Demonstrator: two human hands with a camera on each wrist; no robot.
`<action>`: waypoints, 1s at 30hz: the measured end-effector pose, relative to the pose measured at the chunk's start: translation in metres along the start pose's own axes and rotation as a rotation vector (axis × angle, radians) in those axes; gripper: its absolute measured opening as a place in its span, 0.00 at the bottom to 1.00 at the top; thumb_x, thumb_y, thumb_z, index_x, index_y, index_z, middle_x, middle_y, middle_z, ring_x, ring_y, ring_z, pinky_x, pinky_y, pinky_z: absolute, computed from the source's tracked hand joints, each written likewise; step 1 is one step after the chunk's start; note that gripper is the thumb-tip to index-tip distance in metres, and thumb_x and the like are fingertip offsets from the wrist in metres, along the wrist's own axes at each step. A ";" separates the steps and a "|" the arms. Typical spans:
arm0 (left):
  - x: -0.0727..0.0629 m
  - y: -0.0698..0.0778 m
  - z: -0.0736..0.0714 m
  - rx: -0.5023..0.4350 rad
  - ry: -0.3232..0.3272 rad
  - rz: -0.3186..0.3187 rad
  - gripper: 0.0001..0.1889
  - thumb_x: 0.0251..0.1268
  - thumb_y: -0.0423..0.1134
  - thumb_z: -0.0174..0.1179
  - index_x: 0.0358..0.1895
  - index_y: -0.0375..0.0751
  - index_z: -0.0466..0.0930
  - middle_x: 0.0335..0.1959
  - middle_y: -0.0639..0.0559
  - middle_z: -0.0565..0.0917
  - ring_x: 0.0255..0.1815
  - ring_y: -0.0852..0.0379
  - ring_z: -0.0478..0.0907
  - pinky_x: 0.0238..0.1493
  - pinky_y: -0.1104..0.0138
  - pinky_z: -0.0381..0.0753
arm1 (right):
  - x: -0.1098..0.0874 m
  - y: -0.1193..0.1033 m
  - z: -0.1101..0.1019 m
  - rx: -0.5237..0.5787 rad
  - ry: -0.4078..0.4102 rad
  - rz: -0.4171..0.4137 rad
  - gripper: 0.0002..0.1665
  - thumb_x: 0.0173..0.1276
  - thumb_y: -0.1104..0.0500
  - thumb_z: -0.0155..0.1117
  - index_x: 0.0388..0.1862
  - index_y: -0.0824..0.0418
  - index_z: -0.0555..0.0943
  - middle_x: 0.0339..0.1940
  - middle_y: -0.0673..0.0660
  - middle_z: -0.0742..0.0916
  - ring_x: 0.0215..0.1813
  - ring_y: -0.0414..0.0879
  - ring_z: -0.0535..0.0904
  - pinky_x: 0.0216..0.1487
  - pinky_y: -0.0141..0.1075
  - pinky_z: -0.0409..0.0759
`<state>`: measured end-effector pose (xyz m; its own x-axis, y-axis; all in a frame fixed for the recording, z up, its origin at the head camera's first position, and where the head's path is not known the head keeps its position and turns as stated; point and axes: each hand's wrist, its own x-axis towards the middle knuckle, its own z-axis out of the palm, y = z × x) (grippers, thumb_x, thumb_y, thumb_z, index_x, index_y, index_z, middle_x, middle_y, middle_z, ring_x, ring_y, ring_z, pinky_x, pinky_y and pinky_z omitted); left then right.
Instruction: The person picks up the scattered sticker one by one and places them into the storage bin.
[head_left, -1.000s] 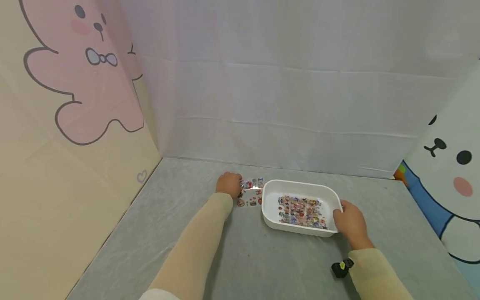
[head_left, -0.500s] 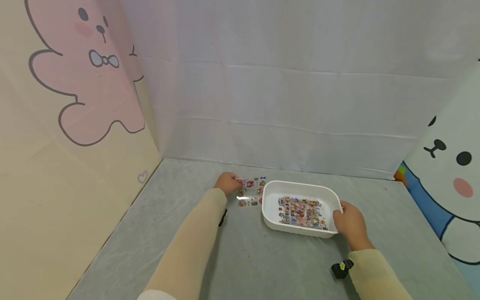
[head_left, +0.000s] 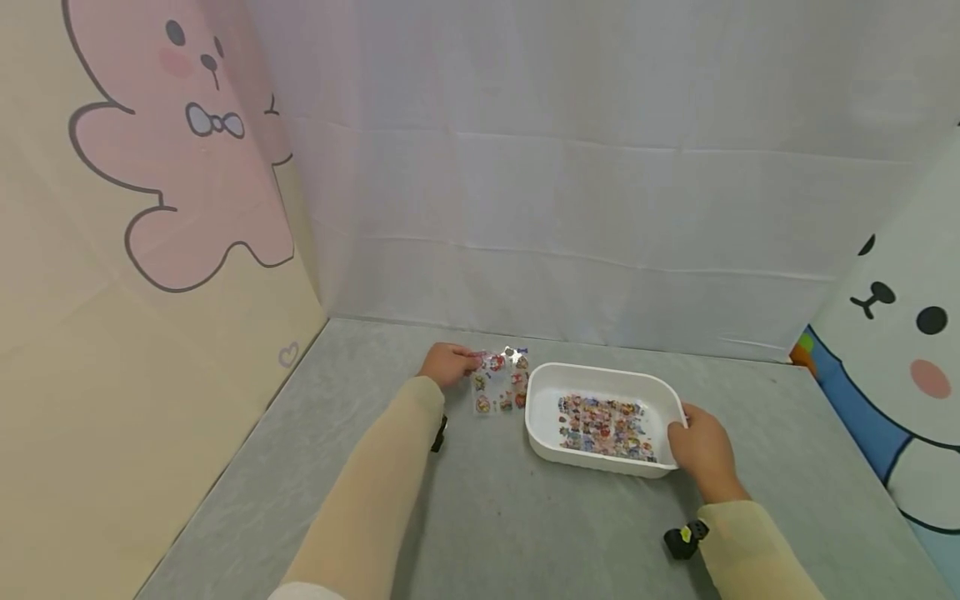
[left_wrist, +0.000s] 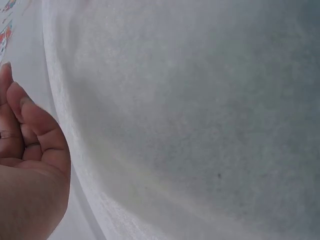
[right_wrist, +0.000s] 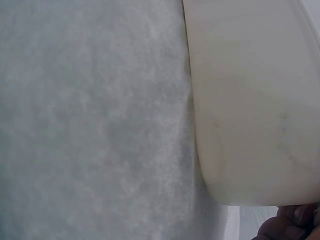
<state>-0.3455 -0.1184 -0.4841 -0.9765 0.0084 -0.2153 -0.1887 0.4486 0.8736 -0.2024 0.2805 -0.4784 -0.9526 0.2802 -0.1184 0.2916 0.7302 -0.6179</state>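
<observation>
A clear sticker sheet (head_left: 499,385) with small colourful cartoon figures is in the head view, just left of a white plastic basin (head_left: 600,462). My left hand (head_left: 446,365) pinches the sheet's upper left part between thumb and fingers. In the left wrist view the hand (left_wrist: 35,145) shows at the left edge, with a bit of the printed sheet (left_wrist: 5,37) above its fingertips. My right hand (head_left: 703,450) grips the basin's right end, thumb over the rim. Inside the basin lie more sticker sheets (head_left: 606,427). Only the basin's outer wall (right_wrist: 255,100) and some fingers (right_wrist: 285,229) appear in the right wrist view.
The grey table (head_left: 517,533) carries the basin near its back edge. A white cloth (head_left: 570,208) hangs behind, and printed cartoon cloths (head_left: 187,192) stand at both sides. A black wrist device (head_left: 682,540) sits at the right sleeve.
My left hand has drawn slightly left, now pinching the sheet at its edge. The sheet has tilted, its glint shifting from the lower part to the top. Right hand and basin stay put.
</observation>
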 end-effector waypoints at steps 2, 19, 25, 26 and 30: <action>0.000 0.001 -0.002 -0.070 0.001 -0.005 0.09 0.66 0.36 0.71 0.44 0.35 0.89 0.34 0.49 0.88 0.33 0.57 0.83 0.36 0.67 0.81 | 0.000 0.000 0.000 0.001 -0.001 -0.002 0.32 0.74 0.62 0.45 0.72 0.80 0.66 0.62 0.79 0.78 0.56 0.68 0.78 0.58 0.63 0.75; -0.006 0.031 -0.019 -0.335 0.009 0.018 0.09 0.67 0.29 0.68 0.47 0.28 0.85 0.34 0.44 0.88 0.28 0.58 0.84 0.39 0.64 0.87 | 0.003 0.003 0.001 0.005 0.019 -0.012 0.31 0.74 0.62 0.45 0.71 0.79 0.68 0.58 0.78 0.81 0.52 0.67 0.80 0.53 0.61 0.78; -0.007 0.043 -0.024 -0.317 0.014 0.031 0.08 0.68 0.30 0.68 0.46 0.29 0.85 0.37 0.43 0.88 0.31 0.57 0.85 0.39 0.65 0.87 | 0.004 0.002 0.001 0.013 0.008 0.002 0.31 0.74 0.62 0.45 0.72 0.78 0.67 0.59 0.78 0.80 0.53 0.66 0.80 0.54 0.61 0.78; -0.007 0.045 -0.024 -0.322 0.015 0.032 0.08 0.68 0.30 0.68 0.46 0.29 0.85 0.37 0.42 0.88 0.31 0.57 0.85 0.39 0.65 0.87 | 0.003 0.002 0.000 0.014 0.005 0.003 0.31 0.74 0.62 0.45 0.72 0.78 0.67 0.59 0.78 0.80 0.53 0.66 0.80 0.54 0.61 0.78; -0.010 0.051 -0.021 -0.329 -0.002 0.038 0.09 0.68 0.30 0.68 0.47 0.28 0.85 0.39 0.42 0.88 0.33 0.56 0.85 0.40 0.65 0.87 | 0.003 0.003 0.000 0.012 -0.005 0.010 0.32 0.75 0.62 0.45 0.72 0.79 0.66 0.60 0.78 0.79 0.54 0.67 0.79 0.55 0.62 0.77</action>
<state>-0.3474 -0.1145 -0.4276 -0.9833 0.0219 -0.1804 -0.1759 0.1352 0.9751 -0.2047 0.2833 -0.4809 -0.9502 0.2839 -0.1283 0.2996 0.7199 -0.6261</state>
